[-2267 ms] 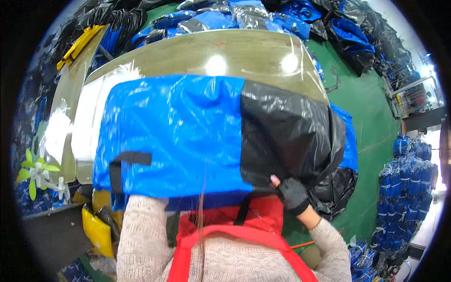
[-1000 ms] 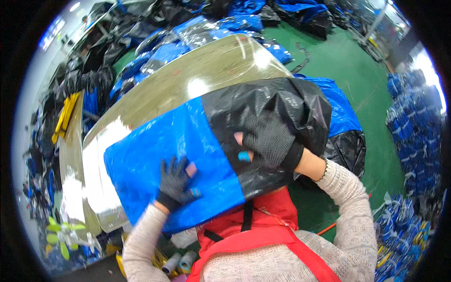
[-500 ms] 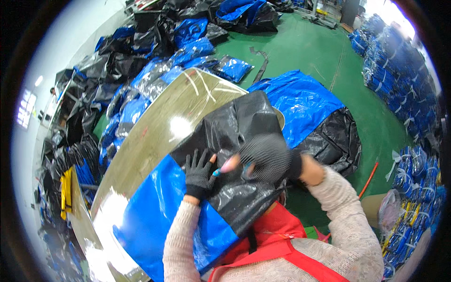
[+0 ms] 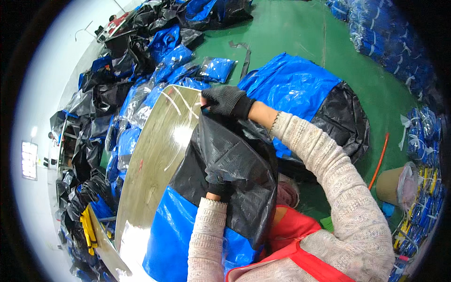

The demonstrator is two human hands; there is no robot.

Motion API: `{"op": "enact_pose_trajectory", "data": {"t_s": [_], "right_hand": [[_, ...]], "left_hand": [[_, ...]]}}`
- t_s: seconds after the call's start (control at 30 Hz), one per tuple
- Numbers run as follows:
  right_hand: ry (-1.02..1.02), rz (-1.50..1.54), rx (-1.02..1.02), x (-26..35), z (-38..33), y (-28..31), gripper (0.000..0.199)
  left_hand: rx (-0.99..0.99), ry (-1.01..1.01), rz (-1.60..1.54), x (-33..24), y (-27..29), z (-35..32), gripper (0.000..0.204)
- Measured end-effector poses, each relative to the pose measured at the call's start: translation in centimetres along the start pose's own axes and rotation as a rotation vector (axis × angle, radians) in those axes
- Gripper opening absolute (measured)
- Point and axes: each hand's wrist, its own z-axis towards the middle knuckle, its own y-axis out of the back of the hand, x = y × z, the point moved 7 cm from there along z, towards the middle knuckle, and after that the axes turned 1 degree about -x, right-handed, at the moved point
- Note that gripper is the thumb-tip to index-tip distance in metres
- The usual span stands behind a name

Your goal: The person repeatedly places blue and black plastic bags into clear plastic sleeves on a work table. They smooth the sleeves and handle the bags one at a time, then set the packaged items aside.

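A black-and-blue plastic tarp bag (image 4: 176, 221) lies over the wooden table top (image 4: 148, 141), its blue part toward me and its black part beyond. My right hand (image 4: 226, 102), in a dark fingerless glove, is closed on the far edge of the black part and holds it up, so the sheet hangs in a raised fold. My left hand (image 4: 215, 182), gloved alike, rests at the black part; the fold covers most of its fingers, so their grip is hidden.
Another blue-and-black tarp bag (image 4: 289, 84) is heaped on the green floor beyond the table. Plastic-wrapped blue packets (image 4: 217, 69) and black piles line the left. Tied blue bundles (image 4: 380, 42) stand at the right, near a brown drum (image 4: 392, 185) and an orange rod (image 4: 379, 160).
My right hand has moved away from me and to the left, lifting the black edge into a fold. My left hand, flat on the sheet before, is now partly covered by it.
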Motion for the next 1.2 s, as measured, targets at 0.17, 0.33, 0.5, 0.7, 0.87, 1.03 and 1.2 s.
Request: {"op": "enact_pose_trajectory", "data": {"t_s": [0.17, 0.33, 0.5, 0.7, 0.87, 1.03, 1.2], "right_hand": [[-0.311, 0.111, 0.078, -4.4, -2.2, -0.2, 0.058], [-0.533, -0.075, -0.176, -4.5, -2.5, 1.9, 0.034], [-0.344, -0.236, -0.117, -0.5, -1.8, 3.5, 0.044], [-0.023, -0.150, 0.308, 2.0, -6.5, -0.6, 0.050], [-0.250, 0.099, 0.064, 4.8, -11.7, 4.2, 0.041], [0.161, -0.150, 0.290, 15.3, -22.8, 3.2, 0.059], [0.349, -0.436, 0.048, 18.1, -26.0, -0.9, 0.031]], "left_hand": [[-0.027, 0.061, -0.370, -0.1, 0.9, 0.5, 0.072], [0.177, -0.325, 0.563, -3.9, -2.6, 1.6, 0.082], [0.140, -0.269, 0.560, -3.6, -2.9, 2.2, 0.088], [0.107, -0.279, 0.647, -3.5, -3.1, 2.5, 0.092], [0.133, -0.358, 0.860, -3.1, -3.3, 1.6, 0.074], [0.042, -0.371, 0.872, -2.1, -3.5, 1.5, 0.070], [0.214, -0.362, 0.840, -3.9, -2.0, 1.5, 0.073]]}}
